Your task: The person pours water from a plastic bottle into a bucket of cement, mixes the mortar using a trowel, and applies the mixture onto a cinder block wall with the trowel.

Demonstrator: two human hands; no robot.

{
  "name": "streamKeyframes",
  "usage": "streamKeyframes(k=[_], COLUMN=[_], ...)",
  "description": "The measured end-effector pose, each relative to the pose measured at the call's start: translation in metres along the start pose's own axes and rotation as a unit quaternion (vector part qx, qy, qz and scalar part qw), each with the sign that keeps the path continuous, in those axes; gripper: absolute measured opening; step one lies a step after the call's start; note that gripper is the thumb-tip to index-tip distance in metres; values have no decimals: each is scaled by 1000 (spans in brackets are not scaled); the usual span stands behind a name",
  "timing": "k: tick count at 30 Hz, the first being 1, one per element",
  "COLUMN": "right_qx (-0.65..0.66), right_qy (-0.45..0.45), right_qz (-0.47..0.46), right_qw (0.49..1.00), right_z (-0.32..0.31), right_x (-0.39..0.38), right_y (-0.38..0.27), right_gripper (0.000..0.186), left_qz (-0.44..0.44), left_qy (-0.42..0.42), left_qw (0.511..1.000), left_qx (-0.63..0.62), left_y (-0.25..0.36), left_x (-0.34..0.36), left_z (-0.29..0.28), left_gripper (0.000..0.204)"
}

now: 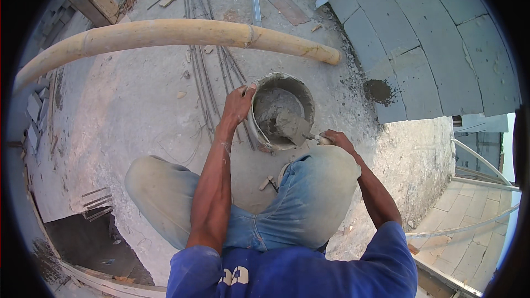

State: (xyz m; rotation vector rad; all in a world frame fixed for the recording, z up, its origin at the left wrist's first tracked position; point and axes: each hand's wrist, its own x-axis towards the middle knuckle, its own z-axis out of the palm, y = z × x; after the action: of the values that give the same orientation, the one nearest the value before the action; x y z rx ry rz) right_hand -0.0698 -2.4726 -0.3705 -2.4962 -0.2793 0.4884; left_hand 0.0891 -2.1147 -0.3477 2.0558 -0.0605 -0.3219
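A round bucket (305, 94) crusted with grey mortar stands on the concrete floor ahead of my knees, wet grey mix inside. My left hand (240, 100) grips its left rim, fingers closed over the edge. My right hand (334, 139), just beyond my right knee and partly behind it, is closed on the handle of a trowel (292, 127), whose mortar-covered blade is down inside the bucket at its lower right.
A thick bamboo pole (165, 33) crosses beyond the bucket over long steel rods (197, 77). A grey block wall (436, 60) with a wet mortar patch (379, 91) rises on the right. An opening (94, 243) with protruding bars lies at lower left; loose blocks (33, 110) sit far left.
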Motion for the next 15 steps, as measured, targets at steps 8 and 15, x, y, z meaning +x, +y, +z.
streamKeyframes(k=[8,15], right_qx=[-83,287], right_qy=[101,-47], right_qz=[-43,51], right_qw=[990,955], right_z=[-110,-202], right_x=[55,21], right_y=[-141,-178], right_gripper=[34,26], left_qz=[-229,-238], left_qy=[-32,84], left_qw=[950,952], left_qx=[-208,-176], left_y=[-74,-94], left_x=[7,6], left_z=[-23,-82], left_gripper=[75,71])
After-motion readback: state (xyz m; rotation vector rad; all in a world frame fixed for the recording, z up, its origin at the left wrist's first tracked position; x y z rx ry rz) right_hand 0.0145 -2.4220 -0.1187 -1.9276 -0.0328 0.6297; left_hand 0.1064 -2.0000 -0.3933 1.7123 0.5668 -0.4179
